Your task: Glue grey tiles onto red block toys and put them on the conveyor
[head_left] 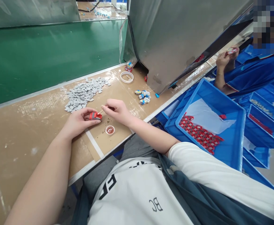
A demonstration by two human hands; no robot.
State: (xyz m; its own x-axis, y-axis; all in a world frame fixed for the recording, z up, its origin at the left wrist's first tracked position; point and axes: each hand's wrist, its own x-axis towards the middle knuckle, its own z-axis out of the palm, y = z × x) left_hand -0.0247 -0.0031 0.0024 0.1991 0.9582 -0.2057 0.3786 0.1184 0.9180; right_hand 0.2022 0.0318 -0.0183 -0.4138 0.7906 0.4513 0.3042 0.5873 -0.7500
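Observation:
Between the thumb and fingers of my left hand (82, 122) is a small red and grey toy vehicle body (95, 116), held just above the table. My right hand (115, 110) pinches a thin pale stick (100, 111), its tip at the top of the red piece. Just below both hands stands a small white cup (110, 130) with reddish-brown contents. Beyond my left hand spreads a pile of small grey flat pieces (84, 93). Right of my right hand lies a cluster of white, blue and yellow parts (143, 96).
A white ring-shaped lid (127, 77) lies farther back near stacked small parts (129, 66). A metal housing (174, 37) borders the table's right. Blue bins (235, 125) stand at right, one holding several red pieces (200, 132). A co-worker's hand (223, 59) holds a small part.

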